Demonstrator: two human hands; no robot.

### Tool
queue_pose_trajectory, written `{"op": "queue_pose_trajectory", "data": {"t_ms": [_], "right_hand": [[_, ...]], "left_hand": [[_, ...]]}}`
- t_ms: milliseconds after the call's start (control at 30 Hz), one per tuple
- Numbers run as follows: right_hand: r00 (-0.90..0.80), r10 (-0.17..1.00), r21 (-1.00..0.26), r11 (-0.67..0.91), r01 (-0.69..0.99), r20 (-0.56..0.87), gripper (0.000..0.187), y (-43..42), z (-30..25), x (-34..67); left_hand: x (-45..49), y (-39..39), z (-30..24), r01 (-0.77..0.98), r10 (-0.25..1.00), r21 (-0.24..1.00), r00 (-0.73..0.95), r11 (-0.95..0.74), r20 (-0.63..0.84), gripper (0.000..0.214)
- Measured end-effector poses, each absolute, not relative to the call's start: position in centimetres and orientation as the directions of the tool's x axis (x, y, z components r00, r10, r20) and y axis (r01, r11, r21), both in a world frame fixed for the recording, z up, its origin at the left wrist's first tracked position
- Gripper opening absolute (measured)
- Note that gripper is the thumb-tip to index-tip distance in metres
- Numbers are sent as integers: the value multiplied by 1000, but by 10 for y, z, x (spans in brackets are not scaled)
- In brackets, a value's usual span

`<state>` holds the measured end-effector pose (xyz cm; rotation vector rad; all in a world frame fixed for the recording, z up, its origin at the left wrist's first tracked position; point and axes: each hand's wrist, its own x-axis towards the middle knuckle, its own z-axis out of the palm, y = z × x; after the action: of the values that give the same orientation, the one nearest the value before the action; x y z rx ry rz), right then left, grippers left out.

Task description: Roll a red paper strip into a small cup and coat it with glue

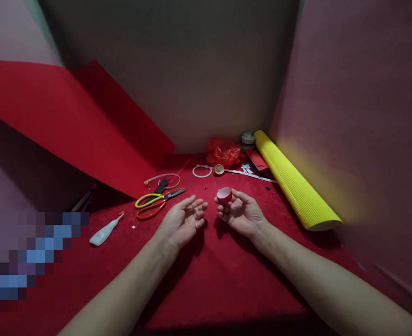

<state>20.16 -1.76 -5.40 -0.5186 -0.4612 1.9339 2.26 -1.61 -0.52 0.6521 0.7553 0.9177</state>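
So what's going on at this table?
A person's right hand holds a small red ridged cup with a pale inside above a red-covered table. The left hand is open beside it, holding nothing. Scissors with yellow and red handles and a white plastic bottle lie left of that hand; a yellow corrugated roll lies at the right.

Light is dim; soft shadows lie beneath the left hand (184, 223) and right hand (244, 215); yellow glow tints the right-hand wall (356, 121); coarse pixelation blots the lower left.
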Motion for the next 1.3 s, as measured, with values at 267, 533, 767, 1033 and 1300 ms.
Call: {"op": "queue_pose_trajectory", "data": {"t_ms": [267, 533, 767, 1033, 1300], "right_hand": [[-475, 879, -549, -416, -725, -39, 28, -27, -45, 202], [-605, 790, -641, -417, -644, 94, 43, -36, -40, 200], [-638, 750, -670, -386, -634, 172, 42, -36, -42, 200], [-631, 755, -693, -360, -625, 177, 43, -39, -45, 200], [-580, 791, -693, -309, -652, 194, 40, -37, -43, 199]], "left_hand": [[20, -16, -17, -368, 835, 793, 463, 486, -296, 16], [32, -19, -41, -155, 782, 884, 550, 441, -294, 10], [39, -29, -44, 53, 757, 944, 584, 326, -294, 10], [40, -31, -43, 153, 735, 963, 623, 223, -269, 7], [41, -34, -41, 222, 734, 964, 629, 147, -257, 19]]}}
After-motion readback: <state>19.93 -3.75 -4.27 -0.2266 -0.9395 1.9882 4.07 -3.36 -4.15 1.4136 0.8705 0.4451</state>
